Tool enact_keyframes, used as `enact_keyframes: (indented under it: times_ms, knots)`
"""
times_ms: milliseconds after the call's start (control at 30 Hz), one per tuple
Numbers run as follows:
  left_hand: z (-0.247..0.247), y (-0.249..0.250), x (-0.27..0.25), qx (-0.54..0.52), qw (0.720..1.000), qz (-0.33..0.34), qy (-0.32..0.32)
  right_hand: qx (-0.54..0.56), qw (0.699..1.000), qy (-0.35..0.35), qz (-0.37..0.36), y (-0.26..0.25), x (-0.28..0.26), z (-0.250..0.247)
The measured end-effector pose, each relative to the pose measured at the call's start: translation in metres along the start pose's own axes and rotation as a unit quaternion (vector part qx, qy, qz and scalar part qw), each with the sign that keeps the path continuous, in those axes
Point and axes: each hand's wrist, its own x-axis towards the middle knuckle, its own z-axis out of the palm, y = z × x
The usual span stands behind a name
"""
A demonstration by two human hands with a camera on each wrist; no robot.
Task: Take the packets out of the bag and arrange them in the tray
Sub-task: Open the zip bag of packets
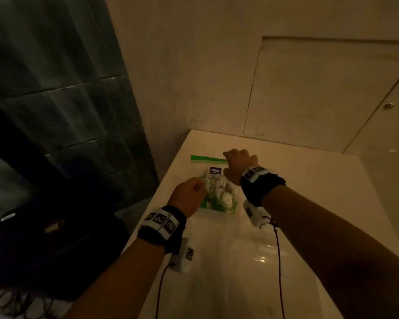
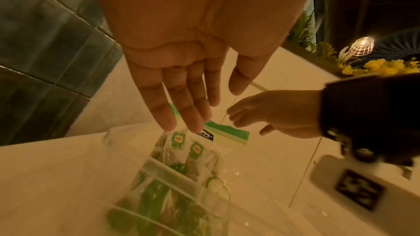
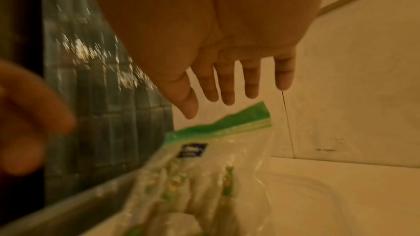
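A clear bag (image 1: 217,189) with a green zip strip lies on the pale worktop (image 1: 309,180), full of green-labelled packets (image 2: 195,150), its near end seemingly resting over a clear tray (image 2: 163,173). The left hand (image 1: 188,195) hovers at the bag's left edge, fingers (image 2: 159,107) straight and loose. The right hand (image 1: 238,165) hangs above the zip end, fingers (image 3: 227,87) spread wide, holding nothing.
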Motion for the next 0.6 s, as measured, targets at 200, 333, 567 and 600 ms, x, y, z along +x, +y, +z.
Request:
enact_keyframes:
  times_ms: [200,333,567,600]
  knots:
    - [-0.003,-0.001,0.019,-0.034,0.999,0.011,-0.001,-0.089,0.995,-0.04,0.025,-0.01,0.023,0.009]
    - [-0.006,-0.003,0.025,-0.09,0.996,0.004,0.009,-0.025,0.998,-0.049,0.035,-0.021,0.024,-0.002]
    - [-0.028,0.019,-0.004,-0.224,0.974,-0.017,0.022,0.197,0.977,-0.06,-0.055,-0.033,-0.027,-0.068]
    - [-0.034,0.025,-0.011,-0.239,0.97,-0.012,0.034,0.216,0.972,-0.049,-0.072,-0.035,-0.038,-0.08]
